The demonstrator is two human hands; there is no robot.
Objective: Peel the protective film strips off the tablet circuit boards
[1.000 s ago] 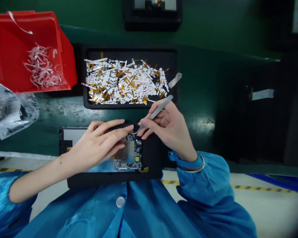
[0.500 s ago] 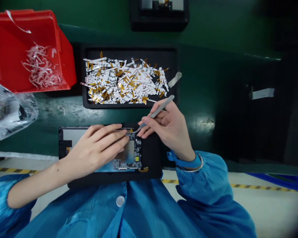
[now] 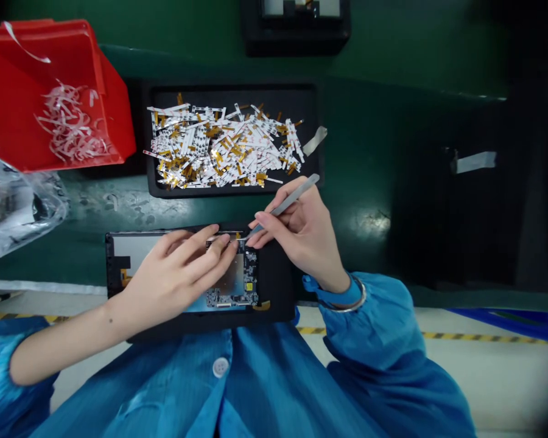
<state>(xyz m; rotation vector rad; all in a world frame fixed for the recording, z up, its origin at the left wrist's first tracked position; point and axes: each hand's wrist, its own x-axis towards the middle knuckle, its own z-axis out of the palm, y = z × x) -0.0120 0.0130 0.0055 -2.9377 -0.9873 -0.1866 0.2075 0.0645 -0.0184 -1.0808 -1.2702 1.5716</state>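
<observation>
An opened tablet (image 3: 139,242) lies in front of me on a black holder, its insides facing up. Its green-black circuit board (image 3: 251,267) shows right of my left hand (image 3: 178,267). That hand rests across the tablet with fingers stretched out, fingertips by the board's upper edge. My right hand (image 3: 304,231) pinches metal tweezers (image 3: 296,194), whose tips touch down near a small gold flex cable (image 3: 238,235) at the same edge. Whether the tips grip anything is too small to tell. The fingers of my left hand hide part of the board.
Beyond the tablet, a black tray (image 3: 301,97) holds a heap of white and gold flex strips (image 3: 237,146). A red bin (image 3: 119,109) with curled white scraps stands left, above a clear plastic bag (image 3: 27,213). A black box (image 3: 296,42) sits at the back.
My right hand and the tweezers have shifted slightly left along the board's upper edge. My left fingers have bent a little and moved closer to the tweezer tips. The whole view has drifted slightly.
</observation>
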